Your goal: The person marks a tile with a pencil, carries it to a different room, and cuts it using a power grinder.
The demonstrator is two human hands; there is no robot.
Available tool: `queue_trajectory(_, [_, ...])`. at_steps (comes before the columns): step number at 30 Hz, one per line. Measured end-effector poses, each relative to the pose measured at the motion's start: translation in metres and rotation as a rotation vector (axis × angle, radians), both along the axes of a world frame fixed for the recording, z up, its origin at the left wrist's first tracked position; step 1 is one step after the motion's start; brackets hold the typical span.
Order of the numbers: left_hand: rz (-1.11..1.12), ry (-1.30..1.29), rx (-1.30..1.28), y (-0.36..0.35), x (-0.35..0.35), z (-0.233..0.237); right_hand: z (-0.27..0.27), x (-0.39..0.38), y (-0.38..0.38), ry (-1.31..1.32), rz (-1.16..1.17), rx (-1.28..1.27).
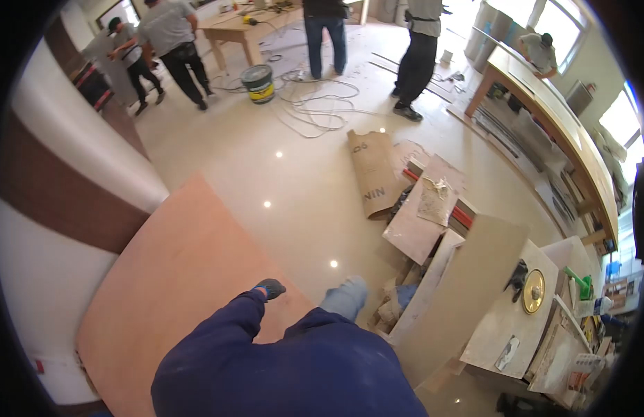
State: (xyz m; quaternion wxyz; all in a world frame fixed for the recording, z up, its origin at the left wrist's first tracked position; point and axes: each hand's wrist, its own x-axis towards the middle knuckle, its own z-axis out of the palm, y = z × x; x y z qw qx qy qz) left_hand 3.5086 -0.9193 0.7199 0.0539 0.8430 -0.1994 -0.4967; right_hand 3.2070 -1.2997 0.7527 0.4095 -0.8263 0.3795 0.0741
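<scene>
Occupying 8 o'clock: large pinkish board (pixel 176 271), corner toward 11 o'clock; lower end covered, long axis uncertain. Left arm (pixel 221 323): navy sleeve, slanting toward 2 o'clock. Left hand (pixel 271 288): dark-covered, over board near right edge; finger opening, grip and contact unclear. Right hand: out of view. Brown sheet (pixel 468 295): 4 o'clock.

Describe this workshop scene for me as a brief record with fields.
Left hand: at the large pinkish sheet, contact unclear
Right hand: not in view
Floor, right: curled brown cardboard, long beige board
Farther right: gold-coloured disc
Floor, far: labelled bucket
Workbenches: one far left, one right
Other people: five, farther off
</scene>
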Motion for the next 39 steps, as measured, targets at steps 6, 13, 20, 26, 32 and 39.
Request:
queue_trajectory(6, [-0.513,-0.189,-0.062,-0.006,0.114,-0.080,0.007,0.105,-0.032,0.008,-0.012,0.017])
queue_trajectory(13, [-0.331,-0.248,-0.187,-0.047,0.261,-0.102,0.021,0.272,-0.078,0.052,-0.029,-0.049])
queue_trajectory(20, [0.077,-0.249,-0.216,-0.095,0.444,-0.025,0.017,0.446,-0.121,0.091,0.007,-0.105])
queue_trajectory(26, [0.243,-0.177,-0.201,-0.131,0.637,0.028,-0.002,0.571,-0.135,0.103,0.006,-0.110])
queue_trajectory(32, [-0.080,-0.500,-0.179,-0.117,0.804,-0.045,-0.034,0.690,-0.169,0.116,0.024,-0.148])
queue_trajectory(39, [0.697,0.007,-0.349,-0.081,0.860,-0.077,-0.049,0.805,-0.229,0.081,0.082,-0.252])
